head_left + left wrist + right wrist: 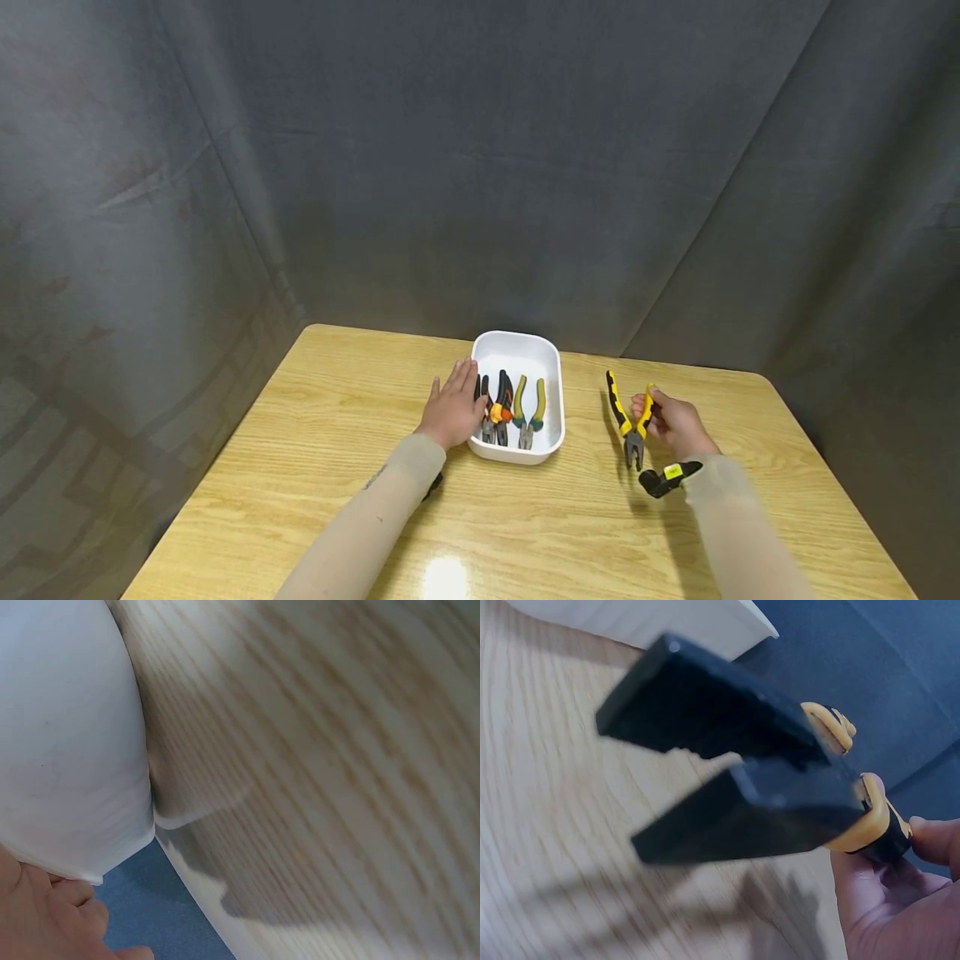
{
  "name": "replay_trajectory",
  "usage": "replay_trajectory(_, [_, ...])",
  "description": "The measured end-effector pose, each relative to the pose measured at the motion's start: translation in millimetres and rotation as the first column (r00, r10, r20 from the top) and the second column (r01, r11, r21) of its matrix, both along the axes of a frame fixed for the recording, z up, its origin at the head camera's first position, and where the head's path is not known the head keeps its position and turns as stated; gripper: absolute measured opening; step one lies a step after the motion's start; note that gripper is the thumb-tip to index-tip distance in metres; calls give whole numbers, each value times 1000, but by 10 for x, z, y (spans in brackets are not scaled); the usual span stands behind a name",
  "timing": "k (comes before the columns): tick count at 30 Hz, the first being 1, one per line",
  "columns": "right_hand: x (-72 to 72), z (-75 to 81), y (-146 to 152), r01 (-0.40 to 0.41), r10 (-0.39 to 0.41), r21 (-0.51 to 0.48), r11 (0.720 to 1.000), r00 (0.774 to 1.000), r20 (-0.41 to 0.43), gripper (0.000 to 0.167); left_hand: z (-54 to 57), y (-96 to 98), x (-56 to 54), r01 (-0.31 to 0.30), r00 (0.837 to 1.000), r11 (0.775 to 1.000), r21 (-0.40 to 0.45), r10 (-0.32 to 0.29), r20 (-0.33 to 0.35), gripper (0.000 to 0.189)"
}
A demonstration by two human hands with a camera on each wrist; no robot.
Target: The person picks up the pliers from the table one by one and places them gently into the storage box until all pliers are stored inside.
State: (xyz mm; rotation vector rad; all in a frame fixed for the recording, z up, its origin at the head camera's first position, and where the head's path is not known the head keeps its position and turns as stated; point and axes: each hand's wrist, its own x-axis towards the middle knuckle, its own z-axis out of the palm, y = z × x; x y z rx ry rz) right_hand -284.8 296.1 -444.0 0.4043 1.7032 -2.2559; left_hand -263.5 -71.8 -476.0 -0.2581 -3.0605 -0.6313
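Note:
My right hand (678,425) holds combination pliers (633,450) by one of their yellow-and-black handles, above the table on the right. The handles are spread and the dark jaws gape, pointing back towards me; the right wrist view shows them close up. My left hand (450,414) rests at the left rim of a white tray (553,367), fingers straight along the rim and thumb over its inner side. Inside the tray lie pliers with green-and-yellow handles (538,408), and to their left black-handled pliers (504,432) with orange parts, partly hidden by my left hand.
The wooden table (330,400) has rounded far corners. Grey curtains (465,167) hang behind it and along both sides. The tray stands near the table's far edge, to the left of the held pliers. A black wrist device (667,478) sits on my right forearm.

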Motion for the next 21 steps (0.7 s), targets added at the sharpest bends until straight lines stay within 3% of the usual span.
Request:
replay_trajectory(8, [-19, 5, -82, 10, -10, -5, 1000, 1000, 7, 47, -29, 8, -11, 3, 1000, 1000, 20, -2, -7, 65])
replay_trajectory(13, [-41, 28, -130, 41, -40, -62, 997, 999, 31, 45, -30, 12, -15, -1, 1000, 1000, 12, 1, -8, 66])
replay_trajectory(21, [-61, 59, -205, 55, -55, -16, 998, 998, 30, 36, -60, 7, -28, 9, 1000, 1000, 10, -8, -27, 65])
